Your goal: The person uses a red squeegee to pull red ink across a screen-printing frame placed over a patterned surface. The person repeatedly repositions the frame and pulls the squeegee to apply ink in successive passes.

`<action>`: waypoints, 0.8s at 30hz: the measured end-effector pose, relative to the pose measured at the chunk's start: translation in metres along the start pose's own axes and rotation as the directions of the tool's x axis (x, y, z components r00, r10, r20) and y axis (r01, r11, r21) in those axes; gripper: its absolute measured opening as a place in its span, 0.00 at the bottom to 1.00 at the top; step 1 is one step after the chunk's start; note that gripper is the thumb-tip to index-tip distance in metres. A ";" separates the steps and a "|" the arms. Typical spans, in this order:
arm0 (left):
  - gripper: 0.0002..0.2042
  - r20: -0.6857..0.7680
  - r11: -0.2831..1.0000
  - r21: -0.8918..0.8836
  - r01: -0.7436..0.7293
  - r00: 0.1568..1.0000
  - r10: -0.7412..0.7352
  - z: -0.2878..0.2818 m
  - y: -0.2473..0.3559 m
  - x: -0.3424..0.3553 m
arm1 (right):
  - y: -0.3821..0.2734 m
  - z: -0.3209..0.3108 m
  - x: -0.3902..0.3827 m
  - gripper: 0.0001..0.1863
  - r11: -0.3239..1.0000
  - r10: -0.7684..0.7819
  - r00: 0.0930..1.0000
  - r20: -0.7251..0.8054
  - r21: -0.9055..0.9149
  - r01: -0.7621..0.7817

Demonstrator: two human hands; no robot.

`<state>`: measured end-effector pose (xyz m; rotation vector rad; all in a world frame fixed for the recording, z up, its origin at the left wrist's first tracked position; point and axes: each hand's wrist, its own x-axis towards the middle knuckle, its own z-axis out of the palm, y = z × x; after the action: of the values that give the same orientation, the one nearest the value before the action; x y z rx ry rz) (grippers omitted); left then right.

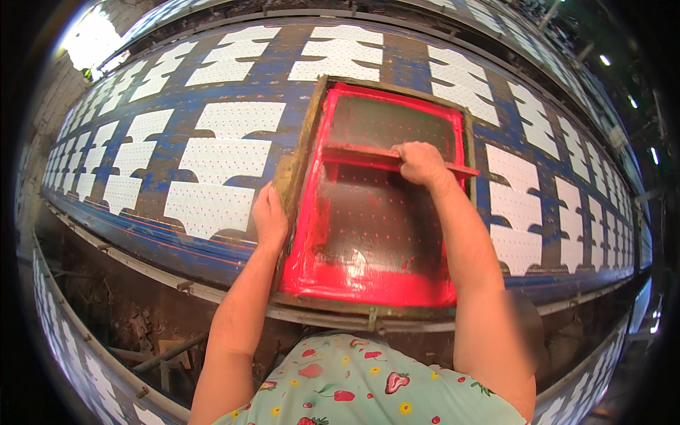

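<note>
A screen-printing frame (313, 120) with a worn wooden rim lies on the long table, its mesh (386, 219) smeared with red ink round the edges and dotted with small pale marks. My left hand (270, 218) grips the frame's left side, thumb up along the wood, with the other fingers mostly hidden. Closed over the right part of a red-stained squeegee (358, 154) is my right hand (422, 163). The squeegee stretches across the frame's upper half, and its right end reaches over the right rim.
White cut fabric pieces (225, 157) with small dots lie in rows on the blue-brown table (159, 230), left, right and beyond the frame. A metal rail (202, 289) runs along the near edge. More tables with similar pieces (78, 347) stand behind me and across the far side.
</note>
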<state>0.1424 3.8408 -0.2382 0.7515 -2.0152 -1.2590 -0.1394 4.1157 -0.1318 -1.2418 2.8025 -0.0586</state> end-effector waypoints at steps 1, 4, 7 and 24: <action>0.21 -0.004 1.000 0.000 -0.002 1.000 0.002 0.001 -0.002 0.001 | -0.014 0.001 -0.021 0.23 1.000 0.007 1.000 0.019 -0.010 -0.007; 0.21 -0.055 1.000 0.009 0.007 0.998 -0.007 0.005 -0.009 0.001 | -0.053 0.007 -0.088 0.24 0.999 -0.009 0.999 0.042 0.031 0.008; 0.22 -0.086 0.999 0.042 -0.011 0.996 0.014 0.007 -0.013 0.001 | -0.089 0.017 -0.149 0.26 0.998 -0.013 0.999 0.050 0.061 0.010; 0.25 -0.034 0.980 0.196 0.030 0.999 -0.023 0.006 -0.004 0.001 | -0.164 0.057 -0.318 0.29 0.955 -0.100 0.981 -0.165 0.261 0.142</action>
<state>0.1375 3.8419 -0.2436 0.8879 -2.1309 -1.0652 0.1995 4.2413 -0.1607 -1.3887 2.7123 -0.5477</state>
